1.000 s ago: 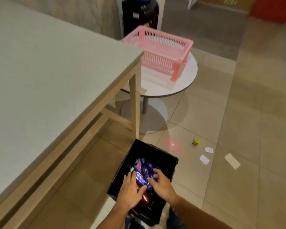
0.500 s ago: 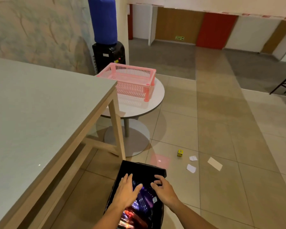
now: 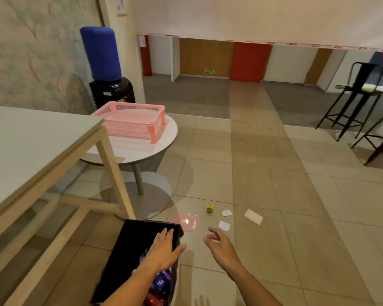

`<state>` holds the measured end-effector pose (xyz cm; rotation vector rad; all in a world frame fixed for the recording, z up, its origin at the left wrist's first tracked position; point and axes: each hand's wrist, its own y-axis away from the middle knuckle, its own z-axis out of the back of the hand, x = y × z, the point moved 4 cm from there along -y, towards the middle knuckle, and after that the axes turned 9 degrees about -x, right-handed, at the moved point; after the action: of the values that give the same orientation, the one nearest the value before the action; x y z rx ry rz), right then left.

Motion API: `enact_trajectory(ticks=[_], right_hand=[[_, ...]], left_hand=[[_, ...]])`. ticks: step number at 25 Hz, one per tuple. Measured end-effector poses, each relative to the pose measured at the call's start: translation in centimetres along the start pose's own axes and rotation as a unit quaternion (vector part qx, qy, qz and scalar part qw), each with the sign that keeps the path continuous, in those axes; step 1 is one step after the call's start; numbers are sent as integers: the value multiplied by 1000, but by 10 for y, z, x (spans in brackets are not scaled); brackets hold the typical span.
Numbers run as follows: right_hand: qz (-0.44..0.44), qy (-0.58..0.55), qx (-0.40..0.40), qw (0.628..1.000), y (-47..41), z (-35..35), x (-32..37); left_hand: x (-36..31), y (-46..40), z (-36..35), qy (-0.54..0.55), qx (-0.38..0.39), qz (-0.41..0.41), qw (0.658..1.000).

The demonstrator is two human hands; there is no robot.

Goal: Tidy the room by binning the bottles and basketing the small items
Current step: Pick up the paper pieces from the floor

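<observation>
Head | left hand [image 3: 161, 250] flat over black bin [image 3: 128, 244] (glossy bottles [image 3: 161, 281]) | right hand [image 3: 219, 245] loose, empty

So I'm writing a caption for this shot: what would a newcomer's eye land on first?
Probably the pink basket on the round white table, with the blue-topped water dispenser behind it. Next, the two hands low in the frame: the left hand flat over the black bin of bottles, the right hand open and empty beside it. Past them, a small yellow cube and white paper scraps lie on the tiled floor.
</observation>
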<state>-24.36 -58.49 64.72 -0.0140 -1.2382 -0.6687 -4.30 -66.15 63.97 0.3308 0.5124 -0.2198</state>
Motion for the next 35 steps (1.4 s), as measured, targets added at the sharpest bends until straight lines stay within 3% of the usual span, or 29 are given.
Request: enact_trajectory(ticks=[6, 12, 18, 23, 35], right_hand=[[0, -62, -73, 995, 23, 110, -32], [-38, -88, -122, 988, 26, 190, -67], [-84, -131, -144, 977, 1, 225, -96], [-132, -156, -163, 965, -69, 243, -101], [-195, -149, -152, 957, -236, 281, -78]], left_hand=[[-109, 14, -57, 5, 9, -90, 996], [-181, 13, -94, -6, 37, -122, 992], [-209, -21, -120, 7, 37, -133, 990], [-224, -89, -140, -12, 25, -125, 992], [-246, -263, -154, 11, 64, -37, 997]])
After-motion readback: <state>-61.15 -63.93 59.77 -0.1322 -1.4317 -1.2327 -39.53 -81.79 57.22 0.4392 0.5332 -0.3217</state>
